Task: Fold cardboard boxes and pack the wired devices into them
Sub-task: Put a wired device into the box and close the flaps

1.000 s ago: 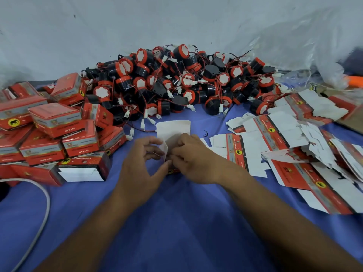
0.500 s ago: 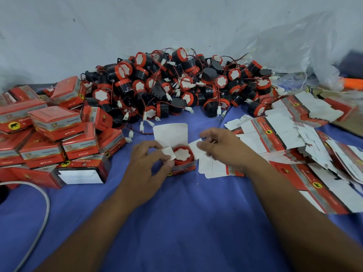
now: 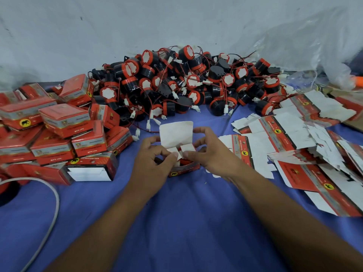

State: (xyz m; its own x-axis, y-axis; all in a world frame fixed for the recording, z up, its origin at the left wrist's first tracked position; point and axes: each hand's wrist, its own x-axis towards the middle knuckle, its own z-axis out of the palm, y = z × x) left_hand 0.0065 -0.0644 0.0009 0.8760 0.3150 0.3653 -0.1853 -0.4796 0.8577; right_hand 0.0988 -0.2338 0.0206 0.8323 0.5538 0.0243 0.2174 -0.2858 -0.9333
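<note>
while both hands work over a blue cloth [image 3: 186, 228], a small red cardboard box [image 3: 184, 169] sits at its centre, just in front of the person, with its white lid flap [image 3: 175, 134] standing open and upright at the far side. the left hand [image 3: 155, 156] pinches the box's left side flap [image 3: 172, 151] between thumb and curled fingers. the right hand [image 3: 213, 152] grips the box from the other side, thumb pressing the right side flap [image 3: 187, 147] inward, forefinger hooked beside the lid. the flaps and fingers mostly hide what lies inside the box. behind it rises a heap of wired devices [image 3: 186, 81], black and red drums with thin red leads and white plugs. closed boxes [image 3: 64, 124] are stacked at the left, flat unfolded box blanks [image 3: 294, 138] lie scattered at the right, and a white cable [image 3: 53, 209] curves across the cloth's near left corner
</note>
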